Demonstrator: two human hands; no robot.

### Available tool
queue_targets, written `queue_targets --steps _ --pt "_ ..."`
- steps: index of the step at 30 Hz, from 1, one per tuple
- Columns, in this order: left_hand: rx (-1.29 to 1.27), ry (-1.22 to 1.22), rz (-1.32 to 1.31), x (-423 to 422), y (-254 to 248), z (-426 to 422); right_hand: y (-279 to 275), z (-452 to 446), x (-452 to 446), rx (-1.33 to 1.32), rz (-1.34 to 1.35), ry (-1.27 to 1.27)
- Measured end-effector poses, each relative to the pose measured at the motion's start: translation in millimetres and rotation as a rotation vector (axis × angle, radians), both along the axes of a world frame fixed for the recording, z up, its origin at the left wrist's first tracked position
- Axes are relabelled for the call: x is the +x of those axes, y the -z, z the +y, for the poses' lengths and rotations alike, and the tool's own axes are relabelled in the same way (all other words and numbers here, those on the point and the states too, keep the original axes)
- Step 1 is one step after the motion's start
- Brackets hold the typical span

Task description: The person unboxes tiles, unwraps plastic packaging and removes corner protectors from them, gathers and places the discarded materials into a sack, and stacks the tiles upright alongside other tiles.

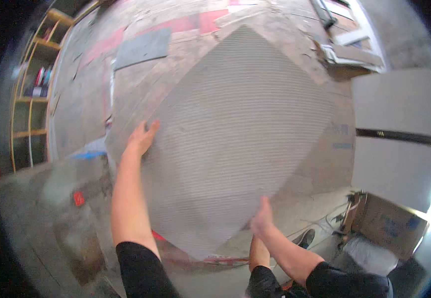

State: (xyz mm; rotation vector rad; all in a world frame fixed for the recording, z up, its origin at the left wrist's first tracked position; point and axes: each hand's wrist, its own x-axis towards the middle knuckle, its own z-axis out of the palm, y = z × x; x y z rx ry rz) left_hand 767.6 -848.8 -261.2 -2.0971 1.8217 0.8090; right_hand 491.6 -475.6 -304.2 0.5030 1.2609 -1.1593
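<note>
A large square grey-beige panel [235, 124] with fine parallel ridges fills the middle of the head view, turned cornerwise. Its exact material I cannot make out. My left hand [143, 138] grips the panel's left edge, thumb on the near face and the other fingers partly hidden. At the lower right edge my right hand [261, 218] also holds it, its thumb pointing up and its fingers mostly out of sight behind. The panel's lower corner hangs over the near edge of the surface below.
Beyond the panel lies a worn, board-covered surface [141, 94] with a grey flat piece [143, 48]. A wooden shelf [30, 99] stands left. At right are a white board with a dark band [396, 135] and a cardboard box [389, 221]. A shoe [307, 238] shows below.
</note>
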Motion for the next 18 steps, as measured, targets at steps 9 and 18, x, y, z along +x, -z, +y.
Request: queue_targets --steps 9,18 --pt "-0.126 -0.116 -0.103 -24.4 15.1 1.5 -8.4 -81.0 18.1 0.162 0.329 -0.879" --pt "-0.297 0.062 -0.278 -154.5 -24.0 288.2 -31.7 160.6 -197.4 0.187 0.759 -0.987"
